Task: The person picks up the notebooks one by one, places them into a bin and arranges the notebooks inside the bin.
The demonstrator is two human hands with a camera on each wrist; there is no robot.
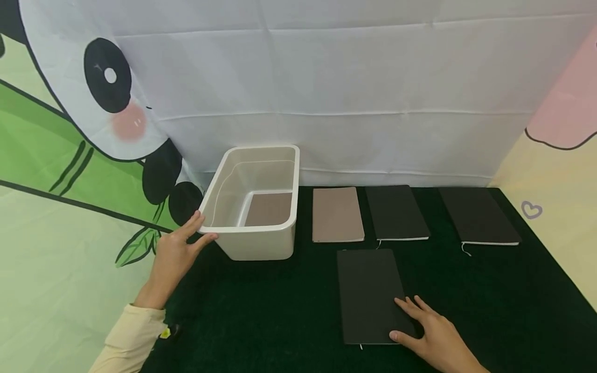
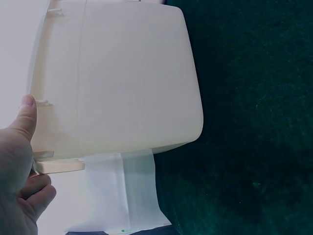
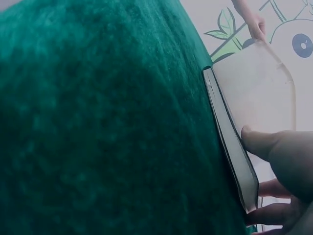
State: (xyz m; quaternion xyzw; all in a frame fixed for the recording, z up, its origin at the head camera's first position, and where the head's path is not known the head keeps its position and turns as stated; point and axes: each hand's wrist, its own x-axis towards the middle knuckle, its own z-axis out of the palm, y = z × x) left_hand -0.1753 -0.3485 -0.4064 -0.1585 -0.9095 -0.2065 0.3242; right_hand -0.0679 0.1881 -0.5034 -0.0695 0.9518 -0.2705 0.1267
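Over green cloth, the left hand grips a white bin; the right hand, spread wide, touches a black notebook.

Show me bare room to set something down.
Dark green cloth lies bare in front of the white plastic bin, left of the nearest black rectangular notebook, and right of the right hand. Beige and black notebooks crowd the back.

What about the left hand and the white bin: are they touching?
Touching: the head view shows the left hand gripping the white bin by the rim at its near-left corner.
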